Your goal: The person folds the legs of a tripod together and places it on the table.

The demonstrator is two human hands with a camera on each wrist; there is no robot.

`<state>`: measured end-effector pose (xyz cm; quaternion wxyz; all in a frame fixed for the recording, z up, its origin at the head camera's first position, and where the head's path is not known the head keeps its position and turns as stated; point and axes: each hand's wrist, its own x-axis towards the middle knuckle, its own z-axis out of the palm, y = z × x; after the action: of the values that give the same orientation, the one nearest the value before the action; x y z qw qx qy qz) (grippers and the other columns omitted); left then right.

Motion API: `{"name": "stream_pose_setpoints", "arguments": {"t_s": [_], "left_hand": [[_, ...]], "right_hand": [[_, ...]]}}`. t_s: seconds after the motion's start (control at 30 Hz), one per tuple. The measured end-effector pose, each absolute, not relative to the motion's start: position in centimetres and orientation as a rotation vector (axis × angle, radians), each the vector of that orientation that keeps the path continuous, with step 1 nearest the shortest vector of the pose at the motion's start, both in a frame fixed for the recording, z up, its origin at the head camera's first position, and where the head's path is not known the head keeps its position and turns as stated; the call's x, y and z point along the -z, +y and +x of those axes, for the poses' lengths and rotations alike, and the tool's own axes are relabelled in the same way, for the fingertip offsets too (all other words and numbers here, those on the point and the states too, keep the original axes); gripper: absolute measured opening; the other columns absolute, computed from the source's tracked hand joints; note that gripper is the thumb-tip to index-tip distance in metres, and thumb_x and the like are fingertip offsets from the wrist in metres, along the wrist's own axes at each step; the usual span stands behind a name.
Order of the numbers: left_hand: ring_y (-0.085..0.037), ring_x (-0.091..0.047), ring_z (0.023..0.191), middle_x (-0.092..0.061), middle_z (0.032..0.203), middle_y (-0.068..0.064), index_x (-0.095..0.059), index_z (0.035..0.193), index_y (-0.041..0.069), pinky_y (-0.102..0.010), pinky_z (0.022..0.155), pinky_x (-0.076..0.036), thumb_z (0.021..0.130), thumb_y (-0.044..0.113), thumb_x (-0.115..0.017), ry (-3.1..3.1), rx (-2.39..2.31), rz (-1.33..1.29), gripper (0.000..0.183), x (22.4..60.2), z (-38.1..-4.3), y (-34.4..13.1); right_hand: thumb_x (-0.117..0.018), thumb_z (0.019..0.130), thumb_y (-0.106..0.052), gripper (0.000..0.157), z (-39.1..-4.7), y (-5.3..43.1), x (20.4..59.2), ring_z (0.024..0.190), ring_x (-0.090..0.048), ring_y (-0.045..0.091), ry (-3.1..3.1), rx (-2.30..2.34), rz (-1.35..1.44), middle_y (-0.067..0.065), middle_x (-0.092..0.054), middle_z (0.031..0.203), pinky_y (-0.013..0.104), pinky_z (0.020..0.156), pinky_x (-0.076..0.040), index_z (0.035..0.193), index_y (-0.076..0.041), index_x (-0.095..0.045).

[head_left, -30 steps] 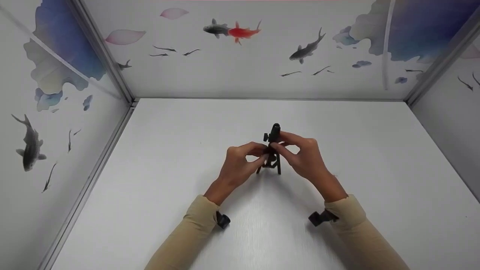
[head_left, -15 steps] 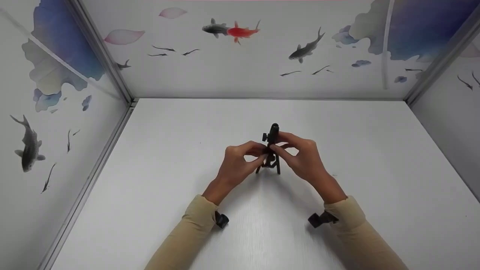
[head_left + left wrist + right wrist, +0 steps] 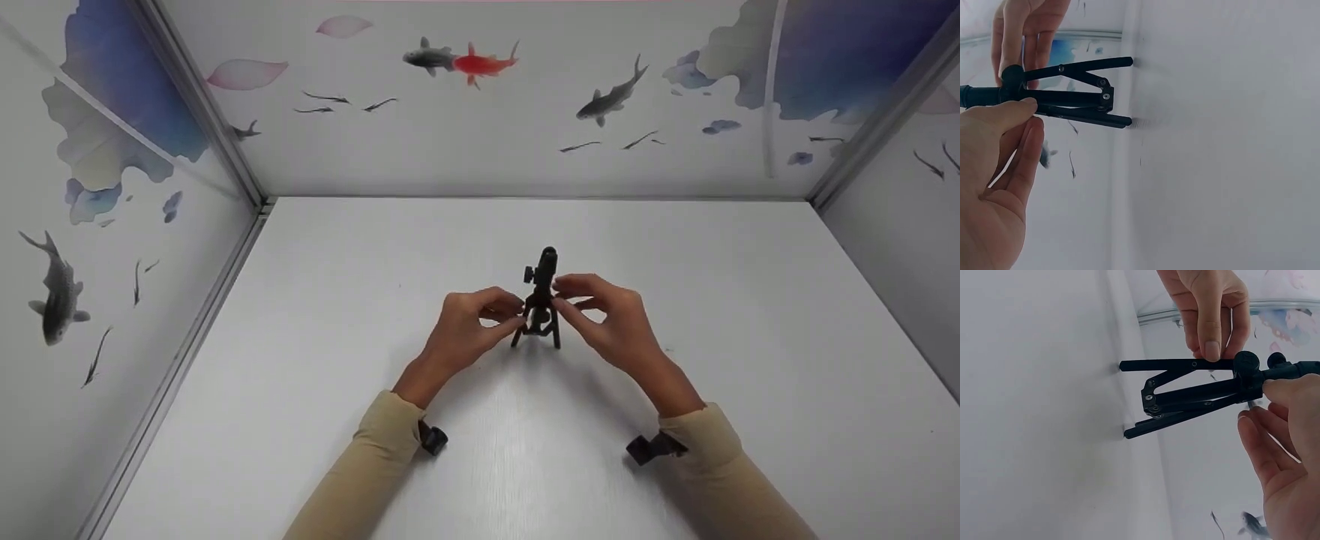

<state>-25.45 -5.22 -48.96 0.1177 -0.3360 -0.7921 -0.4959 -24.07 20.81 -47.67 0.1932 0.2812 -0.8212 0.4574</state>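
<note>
A small black tripod [image 3: 541, 307] stands upright on the white table, its legs slightly spread and a side knob near its top. My left hand [image 3: 471, 326] is at its left side, thumb and fingertips right at a leg. In the right wrist view, that thumb ends at the edge of the leg [image 3: 1168, 364]. On the other side is my right hand [image 3: 611, 319], with relaxed fingers close to the collar. Its thumb [image 3: 1283, 391] overlaps the collar in the right wrist view, while the other fingertips [image 3: 1248, 421] lie apart from the tripod.
White panels printed with fish and leaves rise behind the table [image 3: 337, 247] and at both sides. A black wrist camera [image 3: 433, 439] sits at the left cuff, another camera [image 3: 643, 450] at the right cuff.
Both hands, earlier pinching the tripod's middle, have drawn apart, the left to the left and the right to the right. More of the tripod now shows, and it stands where it was.
</note>
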Motion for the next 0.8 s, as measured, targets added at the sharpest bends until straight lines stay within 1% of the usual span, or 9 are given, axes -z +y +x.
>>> {"name": "stream_pose_setpoints", "arguments": {"t_s": [0.07,0.3,0.43,0.63,0.8], "left_hand": [[-0.01,-0.081,0.092,-0.084,0.103,-0.004,-0.079,0.109,0.007,-0.022,0.084,-0.066,0.096,0.007,-0.083,-2.336,1.459,-0.998,0.014,49.2,-25.5,-5.4],[-0.009,-0.081,0.093,-0.084,0.104,-0.005,-0.08,0.109,0.006,-0.024,0.084,-0.066,0.096,0.005,-0.083,-2.372,1.516,-1.012,0.014,49.8,-25.7,-5.6],[-0.013,-0.082,0.094,-0.084,0.104,-0.007,-0.08,0.11,0.004,-0.025,0.083,-0.067,0.095,0.002,-0.082,-2.394,1.556,-1.016,0.015,49.9,-25.7,-5.6],[-0.019,-0.082,0.101,-0.083,0.11,-0.01,-0.08,0.113,0.001,-0.026,0.087,-0.066,0.096,0.0,-0.081,-2.43,1.556,-1.05,0.018,50.1,-25.8,-5.6],[-0.021,-0.082,0.105,-0.083,0.113,-0.011,-0.08,0.116,0.0,-0.027,0.089,-0.066,0.096,0.001,-0.08,-2.45,1.547,-1.082,0.019,50.2,-25.9,-5.7]], "right_hand": [[-0.079,0.1,-0.013,0.031,-23.9,21.1,47.8,0.11,-0.079,0.019,-2.319,-1.286,0.785,0.006,-0.081,0.121,0.027,0.087,-0.066,0.13,-0.008,-0.074],[-0.08,0.1,-0.017,0.028,-23.6,21.7,48.6,0.106,-0.08,0.015,-2.441,-1.272,0.759,-0.003,-0.081,0.119,0.029,0.084,-0.067,0.127,-0.013,-0.074],[-0.081,0.099,-0.016,0.024,-23.6,21.7,49.1,0.101,-0.081,0.015,-2.5,-1.297,0.744,-0.003,-0.083,0.114,0.029,0.082,-0.067,0.122,-0.014,-0.075],[-0.083,0.097,-0.011,0.02,-23.7,21.3,49.9,0.095,-0.082,0.018,-2.539,-1.282,0.771,-0.001,-0.084,0.108,0.034,0.08,-0.068,0.117,-0.006,-0.078],[-0.083,0.097,-0.011,0.018,-23.7,21.1,50.1,0.095,-0.082,0.017,-2.559,-1.278,0.755,-0.002,-0.084,0.106,0.034,0.08,-0.068,0.114,-0.006,-0.081]]}}
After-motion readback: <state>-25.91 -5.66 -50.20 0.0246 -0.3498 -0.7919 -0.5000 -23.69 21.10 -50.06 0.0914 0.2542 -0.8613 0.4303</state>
